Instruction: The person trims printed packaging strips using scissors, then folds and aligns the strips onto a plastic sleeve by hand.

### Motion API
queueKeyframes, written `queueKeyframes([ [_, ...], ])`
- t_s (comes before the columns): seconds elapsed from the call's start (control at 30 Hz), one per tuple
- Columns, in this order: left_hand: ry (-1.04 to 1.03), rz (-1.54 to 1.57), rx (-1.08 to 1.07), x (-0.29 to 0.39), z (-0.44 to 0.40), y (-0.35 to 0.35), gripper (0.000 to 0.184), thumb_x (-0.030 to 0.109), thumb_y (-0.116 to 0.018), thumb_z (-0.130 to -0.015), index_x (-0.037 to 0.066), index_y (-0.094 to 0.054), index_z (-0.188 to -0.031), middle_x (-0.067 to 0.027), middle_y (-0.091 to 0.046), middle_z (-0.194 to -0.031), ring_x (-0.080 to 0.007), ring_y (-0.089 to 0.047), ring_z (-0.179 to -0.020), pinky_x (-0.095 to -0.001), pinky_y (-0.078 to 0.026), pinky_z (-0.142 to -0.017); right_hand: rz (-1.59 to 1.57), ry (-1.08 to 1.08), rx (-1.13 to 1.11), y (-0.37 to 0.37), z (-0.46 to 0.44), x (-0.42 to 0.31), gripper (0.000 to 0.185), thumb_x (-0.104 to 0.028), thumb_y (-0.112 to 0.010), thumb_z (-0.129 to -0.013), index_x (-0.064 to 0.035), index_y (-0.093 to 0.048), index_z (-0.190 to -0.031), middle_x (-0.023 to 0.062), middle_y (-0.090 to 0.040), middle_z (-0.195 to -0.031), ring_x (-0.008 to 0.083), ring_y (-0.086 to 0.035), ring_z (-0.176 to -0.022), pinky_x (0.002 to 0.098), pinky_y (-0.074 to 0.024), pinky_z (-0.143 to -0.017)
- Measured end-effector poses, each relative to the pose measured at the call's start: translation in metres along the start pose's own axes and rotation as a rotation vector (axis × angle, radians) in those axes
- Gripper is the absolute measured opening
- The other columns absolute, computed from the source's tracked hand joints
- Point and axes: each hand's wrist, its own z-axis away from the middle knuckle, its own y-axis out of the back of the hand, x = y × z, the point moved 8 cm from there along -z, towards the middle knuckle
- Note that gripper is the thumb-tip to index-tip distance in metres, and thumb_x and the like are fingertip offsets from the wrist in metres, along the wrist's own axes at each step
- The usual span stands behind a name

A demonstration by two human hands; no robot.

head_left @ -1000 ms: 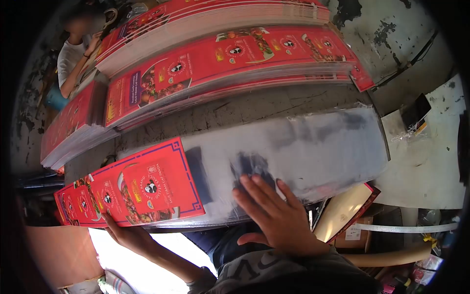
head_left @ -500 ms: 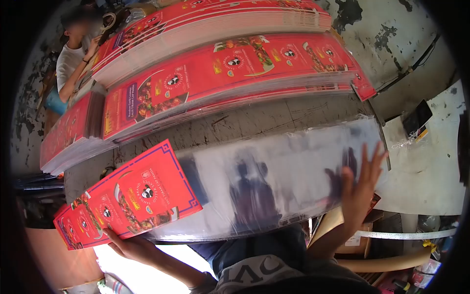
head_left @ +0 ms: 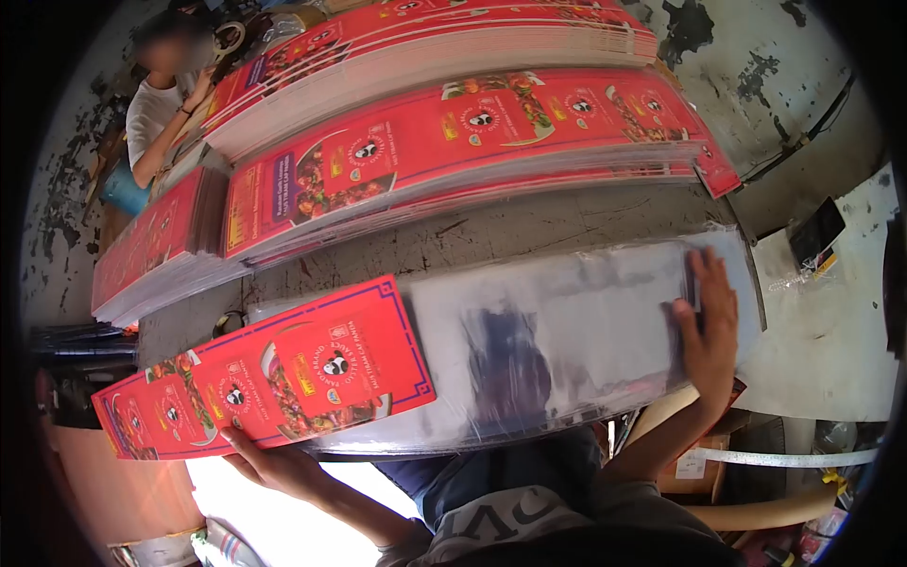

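Observation:
My left hand [head_left: 282,469] pinches the lower edge of a long red printed sheet [head_left: 312,331], thumb on top and fingers underneath. The sheet bears panda logos, food pictures and a blue border; it lies slanted across the left part of a stack of clear plastic sleeves [head_left: 605,331]. On the right end of that glossy stack rests my right hand [head_left: 710,331], fingers stretched out and holding nothing. The stack reflects dark shapes and lies along the near edge of the worktable [head_left: 453,236].
Tall piles of red printed sheets [head_left: 425,142] stand at the back of the table, with a shorter pile [head_left: 156,236] at the left. Another person [head_left: 161,113] is at the far left. A dark phone-like object [head_left: 818,231] lies on a pale surface at the right.
The red sheet has shifted right over the plastic stack and lies less steeply, still in my left hand. My right hand's fingers have come closer together at the stack's right end. The view has shifted slightly.

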Motion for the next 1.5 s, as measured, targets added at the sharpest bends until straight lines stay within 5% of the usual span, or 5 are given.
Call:
queueKeyframes([
  [0.4,-0.025,0.045,-0.067,0.008,0.031,0.0,0.057,0.028,-0.048,-0.088,-0.001,-0.023,-0.131,-0.0122,-0.048,-0.111,-0.0159,-0.049,-0.095,-0.0298,-0.042,-0.083,-0.182,-0.074,0.298,0.036,0.012,0.001,0.042,-0.023,-0.054,-0.082,-0.0019,-0.048,-0.118,0.0168,-0.041,-0.127,0.0318,-0.033,-0.122,0.0399,-0.0297,-0.097],
  [0.7,-0.204,-0.055,-0.818,0.039,0.11,-0.08,0.075,0.038,-0.052,-0.084,-0.005,-0.01,-0.129,-0.0205,-0.035,-0.122,-0.0291,-0.042,-0.107,-0.0405,-0.032,-0.092,-0.47,0.688,-0.235,0.048,-0.013,-0.183,0.047,-0.025,-0.065,-0.074,0.0012,-0.051,-0.11,0.0152,-0.057,-0.104,0.0195,-0.054,-0.097,0.0339,-0.0408,-0.082],
  [0.8,-0.429,-0.453,-1.311,0.043,0.116,-0.104,0.066,0.042,-0.051,-0.081,-0.004,-0.03,-0.123,-0.0286,-0.033,-0.122,-0.0457,-0.031,-0.114,-0.0494,-0.022,-0.097,-0.837,0.382,-0.761,0.005,-0.037,-0.178,0.031,-0.025,-0.065,-0.076,0.0017,-0.054,-0.09,0.008,-0.056,-0.071,0.0097,-0.054,-0.063,0.0291,-0.0445,-0.056],
  [1.0,-0.795,-1.039,-1.224,0.026,0.074,-0.123,0.067,0.046,-0.05,-0.078,0.005,-0.032,-0.128,-0.0165,-0.036,-0.129,-0.0342,-0.031,-0.121,-0.052,-0.02,-0.098,-0.515,0.744,-0.137,0.03,-0.078,-0.189,0.028,-0.026,-0.064,-0.076,-0.0025,-0.049,-0.072,0.0095,-0.049,-0.053,0.0183,-0.044,-0.044,0.0318,-0.0338,-0.044],
  [1.5,-0.746,-0.879,-1.107,0.026,0.071,-0.112,0.034,0.012,-0.065,-0.069,0.011,-0.058,-0.103,-0.0075,-0.055,-0.097,-0.0235,-0.051,-0.098,-0.0464,-0.028,-0.096,-0.179,0.799,-0.237,-0.005,-0.102,-0.229,0.035,-0.035,-0.064,-0.073,-0.0042,-0.052,-0.086,0.0148,-0.053,-0.059,0.0313,-0.054,-0.057,0.0396,-0.0387,-0.052],
])
